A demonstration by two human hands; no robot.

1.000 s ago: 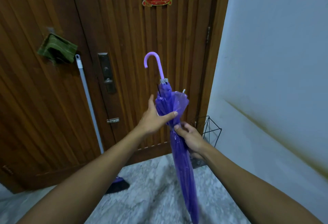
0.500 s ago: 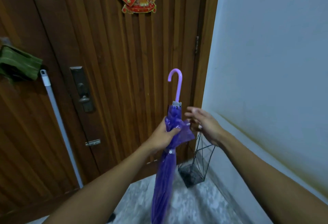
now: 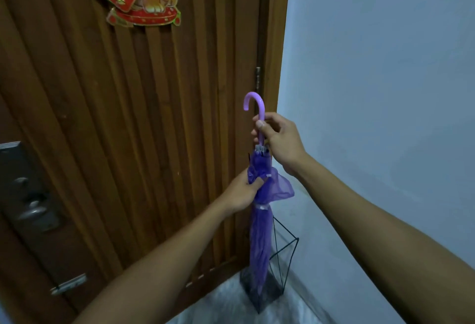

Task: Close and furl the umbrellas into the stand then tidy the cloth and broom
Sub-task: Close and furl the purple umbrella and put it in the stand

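Purple umbrella (image 3: 260, 236): furled, upright, tip inside wire stand (image 3: 285, 251). Left hand (image 3: 241, 194) grip curled round canopy. Right hand (image 3: 279, 137) grip pinching hooked handle (image 3: 254, 104).

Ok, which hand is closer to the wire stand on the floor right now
Left. The left hand grips the purple umbrella around its furled canopy, lower and nearer the wire stand. The right hand pinches the curved handle higher up, farther above it.
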